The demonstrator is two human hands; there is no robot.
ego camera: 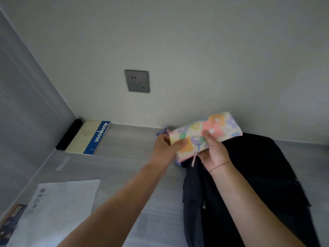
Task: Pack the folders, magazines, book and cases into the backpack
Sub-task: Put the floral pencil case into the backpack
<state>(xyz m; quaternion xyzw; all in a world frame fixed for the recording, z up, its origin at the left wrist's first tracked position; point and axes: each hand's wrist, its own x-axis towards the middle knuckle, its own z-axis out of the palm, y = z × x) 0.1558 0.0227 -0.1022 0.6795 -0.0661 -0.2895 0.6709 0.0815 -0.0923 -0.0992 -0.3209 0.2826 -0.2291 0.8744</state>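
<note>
A flowered pastel pencil case point(213, 129) with a pink zip pull is held in the air above the top of the black backpack point(258, 175). My left hand point(165, 148) grips its left end. My right hand point(213, 150) holds its lower edge from below. A blue patterned item point(162, 131) peeks out behind the case, mostly hidden. A notebook point(90, 137) with a cream cover and blue spine lies flat at the back left of the desk, next to a black case point(69, 134) against the side panel.
A white sheet of paper point(58, 211) lies at the front left, over a magazine point(10, 223) at the frame's edge. A grey wall socket point(137, 81) sits above the grey desk point(128, 166). A grey side panel bounds the desk's left.
</note>
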